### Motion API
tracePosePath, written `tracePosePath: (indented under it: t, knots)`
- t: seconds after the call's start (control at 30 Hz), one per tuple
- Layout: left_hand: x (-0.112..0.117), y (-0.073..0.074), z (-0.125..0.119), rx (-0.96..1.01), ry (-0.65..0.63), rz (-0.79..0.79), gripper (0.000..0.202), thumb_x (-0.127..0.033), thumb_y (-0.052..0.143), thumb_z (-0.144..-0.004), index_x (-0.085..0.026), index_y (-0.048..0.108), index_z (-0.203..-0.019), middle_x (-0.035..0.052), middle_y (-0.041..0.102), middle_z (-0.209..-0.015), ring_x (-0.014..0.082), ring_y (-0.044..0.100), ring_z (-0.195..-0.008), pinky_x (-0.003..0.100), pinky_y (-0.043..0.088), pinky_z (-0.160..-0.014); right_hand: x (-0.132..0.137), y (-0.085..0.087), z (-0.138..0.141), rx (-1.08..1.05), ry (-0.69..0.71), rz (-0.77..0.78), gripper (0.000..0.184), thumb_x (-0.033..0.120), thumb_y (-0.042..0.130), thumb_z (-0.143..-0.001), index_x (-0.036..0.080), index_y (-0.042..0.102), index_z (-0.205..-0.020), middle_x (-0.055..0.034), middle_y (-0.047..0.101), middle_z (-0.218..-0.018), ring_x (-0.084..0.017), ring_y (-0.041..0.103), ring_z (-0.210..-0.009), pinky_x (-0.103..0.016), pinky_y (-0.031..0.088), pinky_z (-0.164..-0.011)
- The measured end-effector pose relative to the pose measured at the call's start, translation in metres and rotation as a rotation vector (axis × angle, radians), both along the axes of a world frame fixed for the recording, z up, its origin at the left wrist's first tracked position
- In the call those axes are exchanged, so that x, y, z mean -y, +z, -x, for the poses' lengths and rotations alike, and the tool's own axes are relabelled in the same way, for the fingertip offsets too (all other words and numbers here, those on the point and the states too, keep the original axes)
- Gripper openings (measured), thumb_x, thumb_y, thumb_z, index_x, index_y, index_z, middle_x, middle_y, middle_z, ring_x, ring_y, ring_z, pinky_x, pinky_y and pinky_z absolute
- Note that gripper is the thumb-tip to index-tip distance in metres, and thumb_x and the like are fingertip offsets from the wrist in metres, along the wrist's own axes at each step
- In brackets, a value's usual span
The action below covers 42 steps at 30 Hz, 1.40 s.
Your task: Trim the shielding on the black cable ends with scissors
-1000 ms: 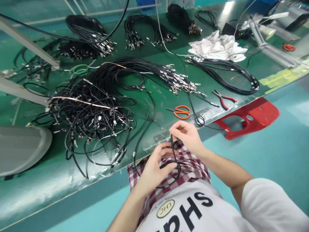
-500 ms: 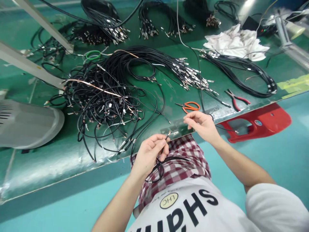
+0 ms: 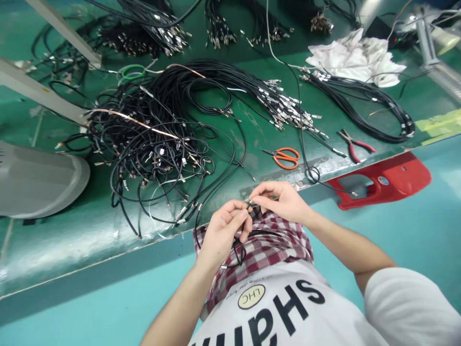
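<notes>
Between thumb and fingers, my left hand (image 3: pixel 230 223) grips a black cable (image 3: pixel 239 254) close to its stripped end. The rest of that cable hangs in loops over the checked cloth on my lap. My right hand (image 3: pixel 279 199) pinches the thin wires at the cable's tip, its fingertips almost touching those of my left hand. The wires themselves are mostly hidden by the fingers. Beyond my hands on the green bench (image 3: pixel 248 139) lie orange-handled scissors (image 3: pixel 286 157) and, further right, red-handled pliers (image 3: pixel 355 146).
A large tangle of black cables (image 3: pixel 154 139) covers the bench at left. A tied cable bundle (image 3: pixel 378 101) and white cloth (image 3: pixel 356 57) lie at right. A grey lamp-like housing (image 3: pixel 39 180) stands far left. Below the bench edge is a red stool (image 3: pixel 389 182).
My right hand has come down and left from above the bench edge to the cable's tip, where it now pinches the wires. My left hand keeps its grip.
</notes>
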<state>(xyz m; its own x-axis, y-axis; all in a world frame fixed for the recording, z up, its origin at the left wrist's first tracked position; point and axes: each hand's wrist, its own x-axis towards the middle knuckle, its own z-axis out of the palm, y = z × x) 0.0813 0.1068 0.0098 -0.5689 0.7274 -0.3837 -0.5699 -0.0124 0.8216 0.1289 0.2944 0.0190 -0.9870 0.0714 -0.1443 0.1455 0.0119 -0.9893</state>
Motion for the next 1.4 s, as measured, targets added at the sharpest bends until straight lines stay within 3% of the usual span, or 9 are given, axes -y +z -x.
tracePosePath:
  t: [0.07, 0.17, 0.27, 0.63, 0.73, 0.87, 1.13, 1.27, 1.4]
  knots:
    - [0.003, -0.003, -0.005, -0.063, 0.051, 0.015, 0.025, -0.037, 0.060, -0.093, -0.016, 0.051, -0.101, -0.0007, 0.060, -0.075, 0.0037, 0.051, -0.048, 0.017, 0.039, -0.049, 0.005, -0.005, -0.001, 0.037, 0.010, 0.090, 0.023, 0.036, 0.071, -0.088, 0.014, 0.069, -0.093, -0.0029, 0.070, -0.080, -0.009, 0.059, -0.059, -0.023, 0.049, -0.058]
    - [0.006, -0.008, -0.014, -0.287, 0.163, 0.104, 0.034, -0.030, 0.062, -0.092, -0.020, 0.052, -0.122, 0.0031, 0.062, -0.098, 0.0056, 0.062, -0.064, 0.019, 0.051, -0.062, 0.013, -0.013, -0.004, 0.099, 0.000, 0.193, 0.025, 0.037, 0.073, -0.086, 0.013, 0.068, -0.092, -0.0020, 0.068, -0.079, -0.008, 0.059, -0.058, -0.021, 0.049, -0.057]
    - [0.008, -0.013, -0.021, -0.424, 0.194, 0.160, 0.038, -0.026, 0.061, -0.092, -0.022, 0.056, -0.130, 0.0046, 0.061, -0.103, 0.0072, 0.066, -0.074, 0.021, 0.055, -0.073, 0.019, -0.019, -0.005, 0.160, -0.023, 0.276, 0.026, 0.037, 0.075, -0.084, 0.013, 0.067, -0.092, -0.0023, 0.069, -0.081, -0.008, 0.059, -0.057, -0.021, 0.049, -0.057]
    - [0.016, -0.022, -0.023, -0.147, 0.303, -0.010, 0.034, -0.021, 0.069, -0.087, -0.019, 0.057, -0.118, 0.0065, 0.068, -0.105, 0.0112, 0.072, -0.074, 0.029, 0.062, -0.078, 0.043, -0.029, -0.017, 0.081, -0.047, 0.374, 0.024, 0.033, 0.076, -0.086, 0.016, 0.062, -0.093, 0.0012, 0.061, -0.073, -0.009, 0.061, -0.057, -0.021, 0.045, -0.053]
    - [0.016, -0.024, -0.024, -0.144, 0.325, -0.005, 0.032, -0.020, 0.070, -0.086, -0.019, 0.057, -0.115, 0.0059, 0.069, -0.105, 0.0115, 0.072, -0.074, 0.026, 0.062, -0.074, 0.050, -0.035, -0.018, -0.017, -0.125, 0.334, 0.022, 0.028, 0.081, -0.080, 0.015, 0.066, -0.088, -0.0004, 0.057, -0.089, -0.008, 0.061, -0.053, -0.022, 0.044, -0.049]
    - [0.018, -0.025, -0.026, -0.148, 0.329, 0.005, 0.032, -0.020, 0.071, -0.085, -0.020, 0.057, -0.114, 0.0051, 0.069, -0.100, 0.0113, 0.072, -0.075, 0.023, 0.060, -0.070, 0.051, -0.038, -0.017, 0.022, -0.090, 0.477, 0.020, 0.027, 0.081, -0.080, 0.015, 0.065, -0.086, 0.0011, 0.052, -0.084, -0.009, 0.060, -0.053, -0.024, 0.046, -0.049]
    - [0.026, -0.011, -0.021, -0.487, 0.349, 0.215, 0.022, -0.022, 0.067, -0.089, -0.022, 0.067, -0.112, 0.0038, 0.066, -0.104, 0.0073, 0.066, -0.094, 0.015, 0.054, -0.087, 0.050, -0.032, -0.023, 0.065, -0.123, 0.206, 0.019, 0.033, 0.073, -0.088, 0.016, 0.065, -0.091, -0.0031, 0.063, -0.091, -0.005, 0.049, -0.057, -0.020, 0.038, -0.049]
    - [0.024, -0.008, -0.015, -0.556, 0.320, 0.226, 0.014, -0.022, 0.068, -0.088, -0.021, 0.072, -0.101, 0.0032, 0.063, -0.101, 0.0074, 0.063, -0.091, 0.015, 0.053, -0.081, 0.053, -0.032, -0.026, 0.036, -0.094, 0.170, 0.012, 0.024, 0.072, -0.087, 0.016, 0.064, -0.089, 0.0025, 0.058, -0.073, -0.006, 0.048, -0.057, -0.018, 0.038, -0.053]
    - [0.022, -0.010, -0.012, -0.518, 0.291, 0.209, 0.007, -0.022, 0.069, -0.088, -0.021, 0.073, -0.093, 0.0021, 0.064, -0.094, 0.0071, 0.063, -0.086, 0.014, 0.051, -0.074, 0.055, -0.031, -0.028, 0.031, -0.095, 0.190, 0.012, 0.017, 0.074, -0.083, 0.015, 0.063, -0.085, 0.0039, 0.057, -0.070, -0.005, 0.047, -0.058, -0.017, 0.040, -0.055]
